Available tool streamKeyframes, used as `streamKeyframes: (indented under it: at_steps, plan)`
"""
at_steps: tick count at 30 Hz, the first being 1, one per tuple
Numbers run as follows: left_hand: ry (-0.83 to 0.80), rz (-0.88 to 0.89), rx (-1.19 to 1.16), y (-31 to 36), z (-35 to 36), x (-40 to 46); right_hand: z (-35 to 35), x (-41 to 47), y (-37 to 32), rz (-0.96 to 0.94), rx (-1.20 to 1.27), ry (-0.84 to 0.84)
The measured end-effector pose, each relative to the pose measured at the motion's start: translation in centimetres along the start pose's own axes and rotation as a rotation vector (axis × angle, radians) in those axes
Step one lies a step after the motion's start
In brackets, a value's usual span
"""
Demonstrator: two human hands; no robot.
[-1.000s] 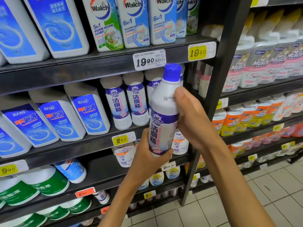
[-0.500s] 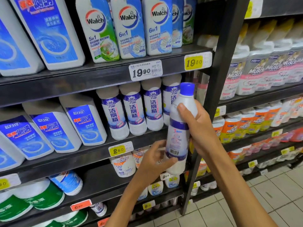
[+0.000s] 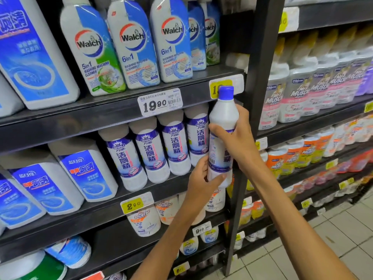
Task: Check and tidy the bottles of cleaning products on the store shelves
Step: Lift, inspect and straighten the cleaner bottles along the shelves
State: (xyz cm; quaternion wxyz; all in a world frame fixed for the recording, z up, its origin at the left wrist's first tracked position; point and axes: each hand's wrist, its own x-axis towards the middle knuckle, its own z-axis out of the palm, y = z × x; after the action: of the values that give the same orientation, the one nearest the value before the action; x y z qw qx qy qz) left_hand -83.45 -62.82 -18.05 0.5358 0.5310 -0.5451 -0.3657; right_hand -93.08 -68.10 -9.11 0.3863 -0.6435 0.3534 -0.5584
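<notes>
A white toilet-cleaner bottle (image 3: 223, 116) with a blue cap and purple label stands upright in the air, at the right end of the middle shelf (image 3: 60, 215). My right hand (image 3: 237, 138) grips its middle from the right. My left hand (image 3: 201, 178) holds its base from below left. Its barcode side faces left. A row of several matching bottles (image 3: 150, 156) stands on that shelf just to its left.
Walch washing-machine cleaner bottles (image 3: 133, 43) fill the shelf above, big blue-labelled bottles (image 3: 84, 172) the left. A black upright post (image 3: 260, 77) stands just right of the held bottle. Mr Muscle products (image 3: 298, 96) line the right bay. Tiled floor lies at lower right.
The held bottle has moved right and toward the shelf, and has been turned so its front label faces away. Both hands have kept hold of it.
</notes>
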Motion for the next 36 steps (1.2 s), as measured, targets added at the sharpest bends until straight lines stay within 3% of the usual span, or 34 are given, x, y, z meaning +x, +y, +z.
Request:
streamKeyframes:
  at_steps: [12,19,25,36]
  plan:
    - [0.031,-0.068,0.020,-2.3,2.3,0.3,-0.9,-0.4,2.7,-0.049,-0.152,-0.044]
    - [0.195,-0.074,-0.029,-2.3,3.4,0.8,0.1,0.6,2.9,-0.084,-0.180,0.010]
    - [0.341,-0.023,0.148,-1.9,4.3,0.5,1.0,1.4,2.4,-0.085,-0.222,0.082]
    - [0.357,0.036,0.048,-0.9,5.2,0.4,1.1,3.9,0.8,-0.086,-0.141,0.114]
